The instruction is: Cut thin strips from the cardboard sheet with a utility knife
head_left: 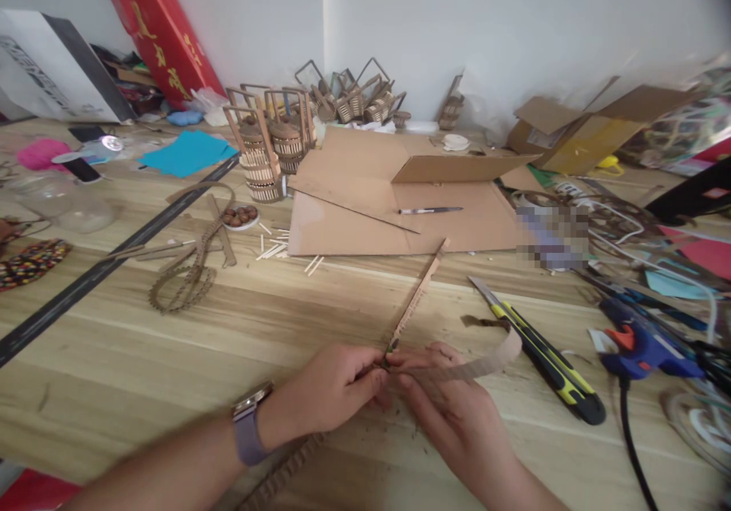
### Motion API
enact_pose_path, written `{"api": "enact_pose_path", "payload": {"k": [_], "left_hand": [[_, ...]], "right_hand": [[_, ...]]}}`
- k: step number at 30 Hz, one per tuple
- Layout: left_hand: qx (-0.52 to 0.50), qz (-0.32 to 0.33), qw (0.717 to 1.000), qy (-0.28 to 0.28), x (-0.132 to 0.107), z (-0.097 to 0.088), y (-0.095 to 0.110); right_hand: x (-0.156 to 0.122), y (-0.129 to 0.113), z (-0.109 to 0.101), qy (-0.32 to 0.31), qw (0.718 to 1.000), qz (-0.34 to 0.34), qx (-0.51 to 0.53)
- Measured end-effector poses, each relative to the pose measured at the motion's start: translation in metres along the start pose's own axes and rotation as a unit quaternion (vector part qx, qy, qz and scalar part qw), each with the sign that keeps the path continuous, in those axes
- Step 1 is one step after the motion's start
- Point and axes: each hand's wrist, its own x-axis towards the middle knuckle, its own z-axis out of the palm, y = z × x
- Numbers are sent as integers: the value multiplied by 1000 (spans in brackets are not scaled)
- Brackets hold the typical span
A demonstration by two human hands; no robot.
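Note:
My left hand, with a watch on the wrist, pinches the near end of a thin cardboard strip that points up and away across the wooden table. My right hand meets it at the same spot, fingers closed on a curved corrugated cardboard band that bends off to the right. Both hands touch where the strip and the band join. A yellow and black utility knife lies just right of my right hand.
A blue hot glue gun with its black cable lies at the right. A flattened cardboard sheet with a pen lies behind. Small woven cardboard baskets stand at the back. A long black ruler and cardboard scraps lie left.

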Motion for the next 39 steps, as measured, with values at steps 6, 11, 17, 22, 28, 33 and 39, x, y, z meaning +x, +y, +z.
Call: {"api": "enact_pose_path", "payload": {"k": [6, 11, 17, 22, 28, 33, 39], "left_hand": [[20, 1, 1000, -4, -1, 0, 0], [38, 3, 999, -4, -2, -1, -2], [46, -4, 999, -10, -2, -2, -1], [48, 1, 999, -5, -2, -2, 1], [2, 2, 1000, 2, -1, 0, 0], [5, 1, 1000, 12, 0, 1, 0], [7, -1, 1000, 17, 0, 1, -2]], "right_hand": [[-3, 1, 0, 12, 999, 37, -2], [-3, 0, -1, 19, 998, 58, 27], [-1, -1, -2, 16, 998, 51, 43], [-1, -1, -2, 14, 998, 49, 40], [-3, -1, -1, 16, 999, 21, 38], [-4, -2, 2, 0, 999, 14, 34], [-2, 0, 4, 18, 1000, -10, 16]]}}
